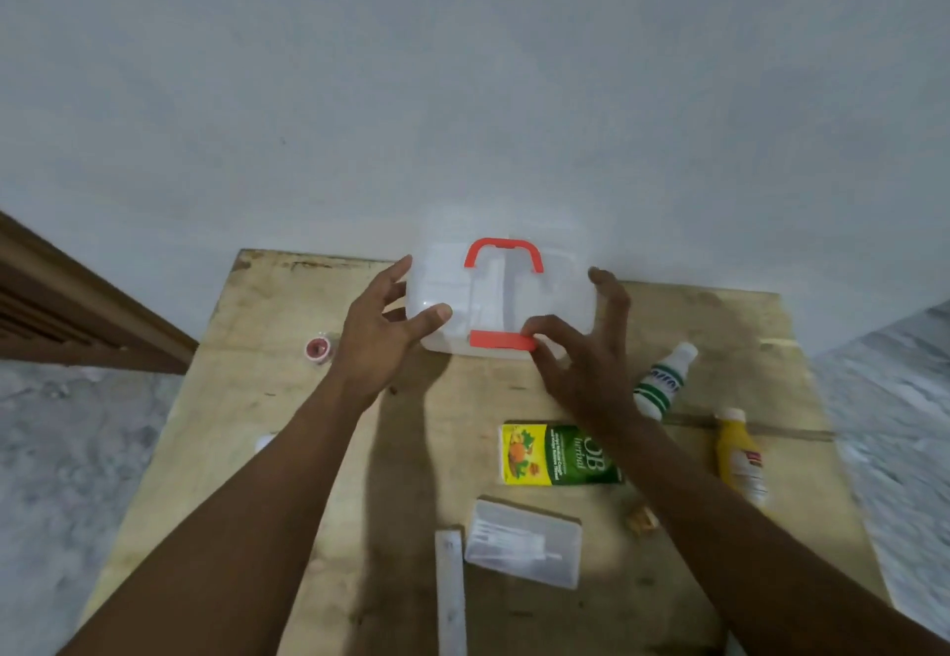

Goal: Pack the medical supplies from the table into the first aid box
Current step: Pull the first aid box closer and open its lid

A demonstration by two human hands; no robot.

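Note:
The first aid box point(540, 295) is translucent white with a red handle and a red front latch point(496, 340). It stands shut at the far edge of the wooden table point(411, 450). My left hand point(375, 342) grips the box's left side, thumb on the lid. My right hand point(581, 367) has thumb and forefinger on the latch's right end, its other fingers spread by the box's right side. Loose supplies lie nearer me: a green and yellow herbal box point(558, 455), a white and green bottle point(663, 378), a yellow bottle point(740, 455), a clear plastic case point(524, 542), a silver strip point(451, 594) and a red tape roll point(318, 347).
A small brown item point(642, 519) lies by my right forearm. A white item point(265, 442) shows partly behind my left arm. A pale wall point(462, 90) rises right behind the box. A wooden frame point(77, 311) stands at the left, and grey floor surrounds the table.

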